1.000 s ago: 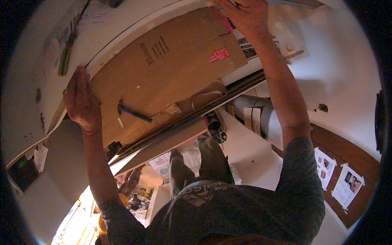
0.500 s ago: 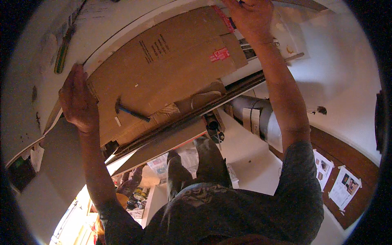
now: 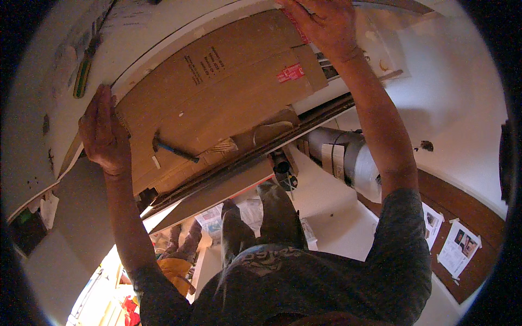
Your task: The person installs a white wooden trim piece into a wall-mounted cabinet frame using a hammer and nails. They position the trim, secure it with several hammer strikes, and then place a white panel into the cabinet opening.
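Apparently I have both hands well apart, so that a long pale strip (image 3: 185, 36) gets support along its length: left hand (image 3: 106, 130) at one end, right hand (image 3: 326, 24) toward the other. I cannot tell whether either grips. Between them the strip looks narrow, dark-lined, lens-bowed. The hammer (image 3: 182, 153) lies on cardboard (image 3: 239, 92) beside my left, perhaps for easy reach.

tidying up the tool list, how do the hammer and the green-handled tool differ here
The hammer has a blue handle; the green-handled tool shows yellow too.
The hammer lies on brown cardboard; the green-handled tool is against a pale surface.
The hammer's head is at its left end; the green-handled tool's thin shaft points up the picture.
Shared: neither is in the left hand or right hand.
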A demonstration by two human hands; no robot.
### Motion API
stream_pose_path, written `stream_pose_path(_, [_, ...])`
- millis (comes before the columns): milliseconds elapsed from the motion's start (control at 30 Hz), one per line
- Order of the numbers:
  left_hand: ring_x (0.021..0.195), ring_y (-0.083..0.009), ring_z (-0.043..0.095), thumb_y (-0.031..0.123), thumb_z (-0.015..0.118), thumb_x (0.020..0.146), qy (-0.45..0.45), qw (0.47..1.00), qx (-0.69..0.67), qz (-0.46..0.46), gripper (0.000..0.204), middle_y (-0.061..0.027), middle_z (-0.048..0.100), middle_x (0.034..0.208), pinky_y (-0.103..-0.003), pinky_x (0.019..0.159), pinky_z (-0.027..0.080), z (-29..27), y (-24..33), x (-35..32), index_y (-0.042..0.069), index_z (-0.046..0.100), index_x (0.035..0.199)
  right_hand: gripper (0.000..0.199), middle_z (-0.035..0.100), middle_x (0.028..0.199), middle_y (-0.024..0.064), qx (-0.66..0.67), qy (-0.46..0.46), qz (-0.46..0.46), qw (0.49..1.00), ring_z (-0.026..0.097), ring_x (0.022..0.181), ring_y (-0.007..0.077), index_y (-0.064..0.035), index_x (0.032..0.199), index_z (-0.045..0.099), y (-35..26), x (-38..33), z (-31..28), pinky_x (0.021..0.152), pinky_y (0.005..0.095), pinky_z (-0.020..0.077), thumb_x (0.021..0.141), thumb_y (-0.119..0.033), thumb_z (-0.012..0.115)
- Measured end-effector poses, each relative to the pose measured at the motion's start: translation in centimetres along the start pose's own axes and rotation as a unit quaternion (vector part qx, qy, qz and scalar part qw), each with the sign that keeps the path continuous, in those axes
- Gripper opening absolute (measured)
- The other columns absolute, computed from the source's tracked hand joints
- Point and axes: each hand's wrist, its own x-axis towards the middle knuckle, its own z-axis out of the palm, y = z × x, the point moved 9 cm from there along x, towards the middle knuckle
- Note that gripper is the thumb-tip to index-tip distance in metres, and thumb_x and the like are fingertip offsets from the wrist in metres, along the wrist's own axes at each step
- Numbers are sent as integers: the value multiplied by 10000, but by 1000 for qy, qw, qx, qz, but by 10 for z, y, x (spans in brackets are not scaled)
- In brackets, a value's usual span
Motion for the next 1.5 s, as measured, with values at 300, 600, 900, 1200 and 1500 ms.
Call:
stream_pose_path(300, [1077,-298,701,-83,674,909,-44,994,96,-9,308,-165,724,1209,-348,859,618,6,10,6,-1,728,1202,180,700,959,99,-35,-52,-9,998,656,894,271,-51,882,737,-13,14,13,762,396,528,801,-154,860])
stream_pose_path(600, [1058,-280,707,-113,712,870,-39,992,113,29,322,-158,732,1186,-336,872,626,1,16,8,1,738,1170,201,711,922,88,102,-91,191,972,670,914,243,-57,878,749,17,11,23,800,401,526,806,-196,874])
stream_pose_path(900, [1049,-260,706,-107,696,884,-28,997,67,11,344,-127,733,1177,-332,859,626,5,8,6,47,749,1187,267,693,979,109,18,-69,58,996,654,913,285,-66,975,734,-10,18,16,802,388,542,777,-170,880])
stream_pose_path(1200, [1047,-265,712,-117,688,864,-30,992,106,58,358,-133,743,1156,-343,889,599,3,13,8,49,759,1173,334,670,994,112,-97,-62,-90,989,639,877,286,-37,1010,719,-24,10,23,759,403,541,752,-180,875])
stream_pose_path(1500, [1070,-274,706,-102,718,861,13,1000,0,-17,334,-142,739,1164,-358,893,606,3,3,3,34,758,1164,368,677,1028,122,-64,-4,-10,998,645,908,304,-32,1025,719,-24,7,19,766,416,546,748,-207,884])
